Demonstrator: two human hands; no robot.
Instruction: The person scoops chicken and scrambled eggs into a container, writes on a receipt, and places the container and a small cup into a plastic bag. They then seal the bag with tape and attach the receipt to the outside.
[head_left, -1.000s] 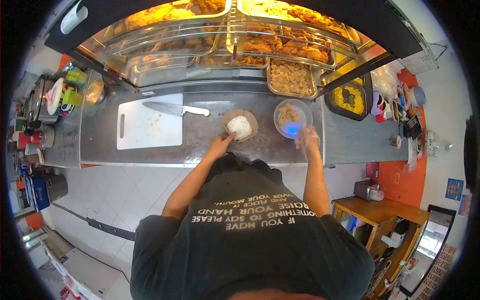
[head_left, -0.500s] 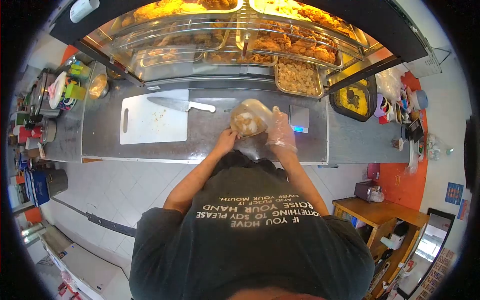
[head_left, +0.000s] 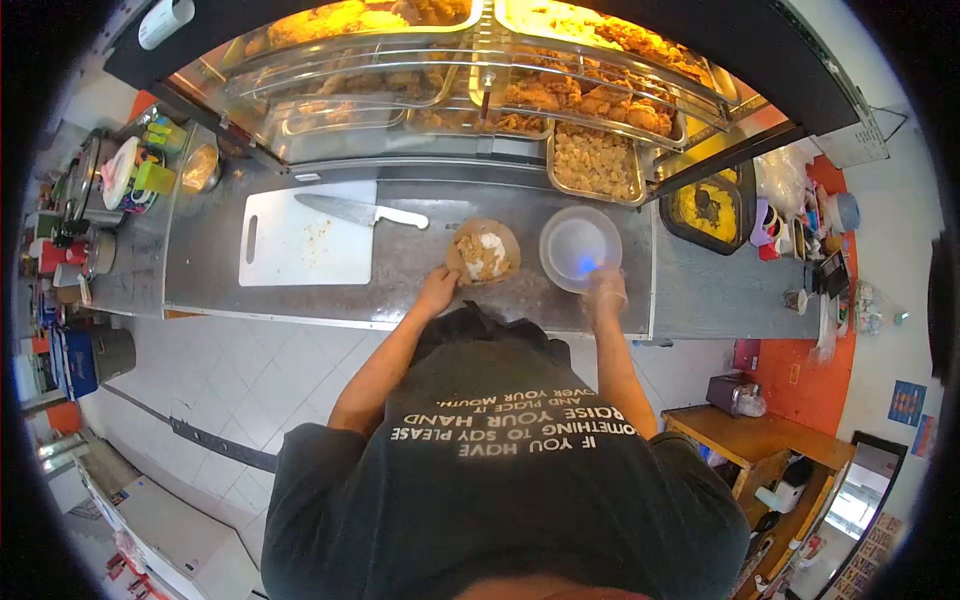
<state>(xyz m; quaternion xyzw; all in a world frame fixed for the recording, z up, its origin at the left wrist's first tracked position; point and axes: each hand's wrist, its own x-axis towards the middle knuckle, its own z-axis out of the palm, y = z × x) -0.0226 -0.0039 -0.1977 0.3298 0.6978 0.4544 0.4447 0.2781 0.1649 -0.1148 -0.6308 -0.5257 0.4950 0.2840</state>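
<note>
My bare left hand (head_left: 437,289) pinches the near left rim of a brown bowl (head_left: 455,262) on the counter. Small light-brown pieces of food (head_left: 492,265) lie in it, with something white on top. In a clear disposable glove, my right hand (head_left: 606,291) grips the near right rim of a round translucent plastic bowl (head_left: 570,235). No food shows inside that one. It overlaps the kitchen scale, whose blue display glows through the plastic while its body is mostly hidden.
On the left lie a white cutting board (head_left: 300,255) and a large white-handled knife (head_left: 365,211). A heated display case (head_left: 480,150) with fried food stands behind, a tray of small pieces (head_left: 597,165) at its front. A black tray of yellow food (head_left: 705,207) sits right.
My right hand has carried the translucent bowl from its tilt over the brown bowl to the right, over the scale, levelling it. The brown bowl now shows fully; my left hand stays at its rim.
</note>
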